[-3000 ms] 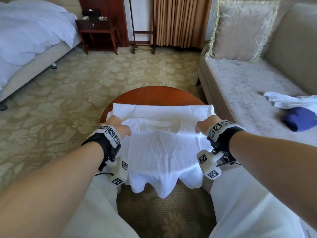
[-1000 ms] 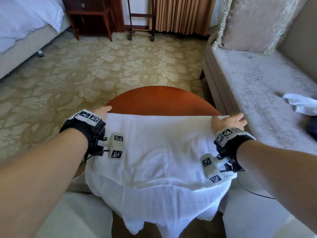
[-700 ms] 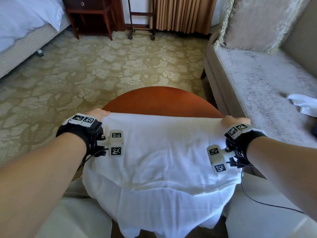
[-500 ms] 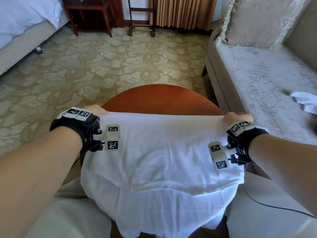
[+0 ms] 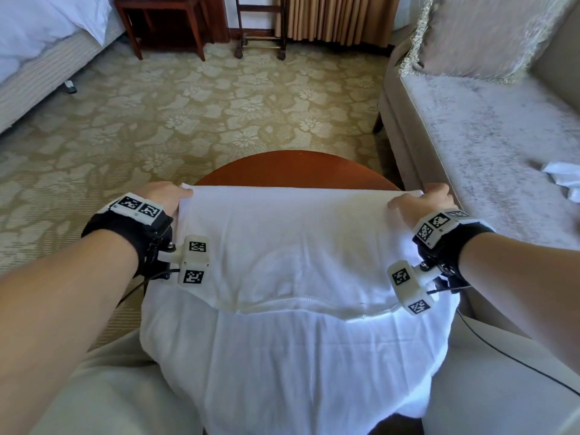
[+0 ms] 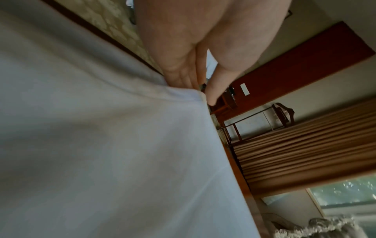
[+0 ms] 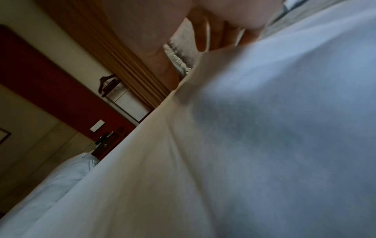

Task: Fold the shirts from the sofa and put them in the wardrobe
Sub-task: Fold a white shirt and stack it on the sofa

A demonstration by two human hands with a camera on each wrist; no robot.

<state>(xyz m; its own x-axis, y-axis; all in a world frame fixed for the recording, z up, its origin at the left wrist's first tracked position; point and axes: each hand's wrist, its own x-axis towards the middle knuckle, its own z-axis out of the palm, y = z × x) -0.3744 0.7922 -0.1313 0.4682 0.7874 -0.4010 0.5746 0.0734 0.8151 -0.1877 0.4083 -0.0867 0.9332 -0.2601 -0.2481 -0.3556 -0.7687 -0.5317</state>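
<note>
Mid-fold: my left hand point(image 5: 163, 196) and right hand point(image 5: 422, 204) pinch the white shirt point(image 5: 292, 262) far corners; another garment point(image 5: 561, 172) waits at 2 o'clock, wardrobe step undone.

A round reddish-brown wooden surface point(image 5: 282, 167) stands on floral beige carpet point(image 5: 188, 98). A fringed cushion point(image 5: 489, 32) leans at the far right. At far left is a bed point(image 5: 37, 67) with white bedding; beyond it a dark wooden nightstand point(image 5: 163, 14), a wheeled wooden rack point(image 5: 260, 42) and tan pleated curtains point(image 5: 339, 17).

White shirt point(image 5: 292, 246): soft matt cloth. Round table point(image 5: 292, 171): smooth glossy wood. Sofa point(image 5: 489, 130): velvety fabric.
</note>
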